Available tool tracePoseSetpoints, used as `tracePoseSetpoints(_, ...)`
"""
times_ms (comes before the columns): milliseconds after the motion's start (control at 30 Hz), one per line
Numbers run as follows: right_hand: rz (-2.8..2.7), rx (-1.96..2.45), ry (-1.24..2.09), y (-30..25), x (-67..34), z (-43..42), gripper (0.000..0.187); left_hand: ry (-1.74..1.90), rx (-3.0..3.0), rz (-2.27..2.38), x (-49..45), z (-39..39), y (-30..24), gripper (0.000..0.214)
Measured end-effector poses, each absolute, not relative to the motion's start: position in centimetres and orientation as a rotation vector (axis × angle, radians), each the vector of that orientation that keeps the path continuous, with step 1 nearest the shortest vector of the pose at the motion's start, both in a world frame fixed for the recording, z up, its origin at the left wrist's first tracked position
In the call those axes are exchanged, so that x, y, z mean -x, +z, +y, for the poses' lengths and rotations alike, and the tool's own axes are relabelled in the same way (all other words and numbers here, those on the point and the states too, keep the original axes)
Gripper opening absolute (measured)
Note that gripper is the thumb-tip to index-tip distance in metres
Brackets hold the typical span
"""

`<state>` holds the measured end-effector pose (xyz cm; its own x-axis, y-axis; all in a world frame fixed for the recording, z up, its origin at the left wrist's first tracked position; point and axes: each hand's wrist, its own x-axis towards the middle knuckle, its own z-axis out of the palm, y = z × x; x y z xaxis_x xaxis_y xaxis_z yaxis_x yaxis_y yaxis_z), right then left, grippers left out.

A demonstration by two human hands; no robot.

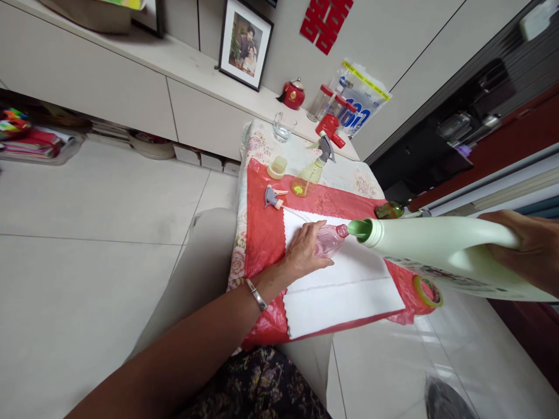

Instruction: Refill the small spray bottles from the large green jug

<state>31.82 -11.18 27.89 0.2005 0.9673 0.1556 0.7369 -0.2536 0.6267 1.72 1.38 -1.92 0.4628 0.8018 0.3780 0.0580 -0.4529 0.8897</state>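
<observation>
My left hand (305, 250) is wrapped round a small clear pink bottle (331, 238) that stands on a white paper towel (340, 285). My right hand (530, 247) grips the handle end of a large pale green jug (441, 250), tipped sideways so its open green spout (358, 228) sits right at the pink bottle's mouth. A detached spray head (273, 198) with its tube lies on the red plastic sheet (262, 233) just beyond my left hand.
On the small table stand a yellow-green spray bottle (311, 171), a pale cap (277, 167), a glass (283, 127), a red dispenser (331, 128) and a dark green bottle (388, 209). A tape roll (428, 291) lies at the right edge. Behind runs a low cabinet (131, 87).
</observation>
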Motion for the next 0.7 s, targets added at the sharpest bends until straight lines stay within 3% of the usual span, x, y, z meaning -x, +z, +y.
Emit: tracePoseSetpoints(700,1.555,-2.12,0.703,28.1,-30.8,-11.0,0.054,1.058,-1.833,0.724,-1.6,1.3,-1.7,0.103)
